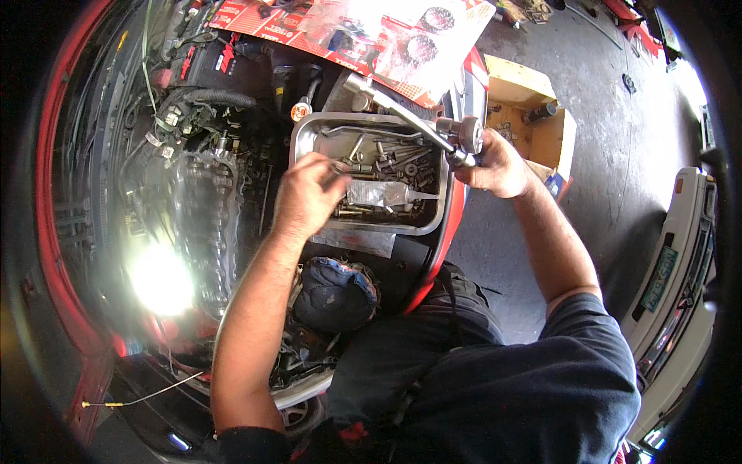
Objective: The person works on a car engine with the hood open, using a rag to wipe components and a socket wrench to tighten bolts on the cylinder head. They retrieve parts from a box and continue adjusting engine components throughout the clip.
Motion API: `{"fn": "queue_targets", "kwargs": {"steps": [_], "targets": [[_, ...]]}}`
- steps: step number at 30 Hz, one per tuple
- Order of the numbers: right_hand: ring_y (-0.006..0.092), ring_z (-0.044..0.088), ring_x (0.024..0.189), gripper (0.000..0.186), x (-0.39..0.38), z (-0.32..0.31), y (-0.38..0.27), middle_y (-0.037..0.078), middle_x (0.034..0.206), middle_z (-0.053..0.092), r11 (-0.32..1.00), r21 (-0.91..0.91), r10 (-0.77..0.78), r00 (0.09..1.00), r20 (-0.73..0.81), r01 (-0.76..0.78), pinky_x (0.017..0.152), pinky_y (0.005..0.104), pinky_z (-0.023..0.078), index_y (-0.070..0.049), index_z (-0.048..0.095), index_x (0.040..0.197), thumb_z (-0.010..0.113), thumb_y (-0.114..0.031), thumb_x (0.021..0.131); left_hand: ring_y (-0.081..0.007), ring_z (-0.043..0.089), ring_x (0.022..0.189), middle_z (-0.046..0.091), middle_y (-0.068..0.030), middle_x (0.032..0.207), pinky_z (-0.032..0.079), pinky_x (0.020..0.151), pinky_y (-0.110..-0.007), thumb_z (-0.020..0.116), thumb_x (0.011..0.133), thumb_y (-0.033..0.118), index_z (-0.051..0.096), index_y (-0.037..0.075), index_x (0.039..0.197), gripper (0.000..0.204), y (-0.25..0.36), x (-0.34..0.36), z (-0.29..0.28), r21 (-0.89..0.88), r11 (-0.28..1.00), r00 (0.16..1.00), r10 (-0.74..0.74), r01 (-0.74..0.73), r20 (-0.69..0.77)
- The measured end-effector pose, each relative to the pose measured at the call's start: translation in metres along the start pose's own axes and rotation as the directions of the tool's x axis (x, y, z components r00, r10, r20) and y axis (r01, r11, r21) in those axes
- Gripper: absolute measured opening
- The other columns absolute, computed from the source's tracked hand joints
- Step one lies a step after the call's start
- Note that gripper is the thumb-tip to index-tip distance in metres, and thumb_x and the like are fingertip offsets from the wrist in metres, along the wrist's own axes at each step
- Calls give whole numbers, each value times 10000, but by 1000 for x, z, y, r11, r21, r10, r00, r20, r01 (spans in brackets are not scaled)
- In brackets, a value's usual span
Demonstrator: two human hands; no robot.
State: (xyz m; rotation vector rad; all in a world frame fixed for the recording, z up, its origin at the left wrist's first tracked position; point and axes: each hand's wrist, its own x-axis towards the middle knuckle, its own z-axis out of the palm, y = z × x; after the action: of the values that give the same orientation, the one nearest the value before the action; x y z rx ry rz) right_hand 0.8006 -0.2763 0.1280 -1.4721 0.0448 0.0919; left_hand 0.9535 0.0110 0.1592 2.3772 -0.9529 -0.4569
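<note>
My right hand (498, 164) is closed around a socket wrench (413, 122), whose long chrome bar slants up and left over a metal tray (304, 133). A round metal part sits by my fingers at the near end of the bar. Over the tray's left side, my left hand (309, 193) is closed, fingertips pinched on a small dark piece that I cannot make out. Inside the tray lie several bolts and sockets (394, 155) and a silver tube with a pointed nozzle (379, 193).
An open engine (205, 209) fills the left side, with a bright lamp (160, 282) glaring there. Red and white printed packaging (363, 39) lies beyond the tray. A dark cloth bundle (338, 294) rests nearer me. Right of the red car edge stands a cardboard box (522, 81).
</note>
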Motion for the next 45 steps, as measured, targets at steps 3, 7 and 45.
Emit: {"fn": "queue_targets", "kwargs": {"steps": [3, 7, 45], "targets": [[104, 493, 901, 201, -9, -1, -1, -15, 966, 575, 999, -16, -41, 999, 27, 42, 833, 304, 422, -20, 629, 942, 695, -81, 762, -273, 648, 1036, 591, -59, 1172, 542, 888, -392, 796, 754, 225, 640, 131, 1184, 467, 16, -3, 18, 169, 980, 969, 66, -109, 240], [98, 488, 892, 211, -24, -4, -1, -1, 952, 571, 998, 48, 48, 999, 5, -49, 819, 302, 422, -19, 620, 896, 725, -132, 751, -303, 648, 1029, 539, -26, 1216, 553, 873, -417, 780, 765, 215, 602, 137, 1210, 486, 25, -9, 32, 288, 953, 954, 0, -90, 299], [307, 674, 858, 445, 5, 27, -24, 173, 939, 687, 750, -651, -193, 980, -44, 118, 816, 385, 537, -22, 652, 1108, 759, -156, 697, -276, 675, 927, 670, -38, 993, 552, 796, -417, 665, 846, 189, 689, 142, 1002, 164, 9, -4, 48, 276, 911, 927, 217, -305, 307]]}}
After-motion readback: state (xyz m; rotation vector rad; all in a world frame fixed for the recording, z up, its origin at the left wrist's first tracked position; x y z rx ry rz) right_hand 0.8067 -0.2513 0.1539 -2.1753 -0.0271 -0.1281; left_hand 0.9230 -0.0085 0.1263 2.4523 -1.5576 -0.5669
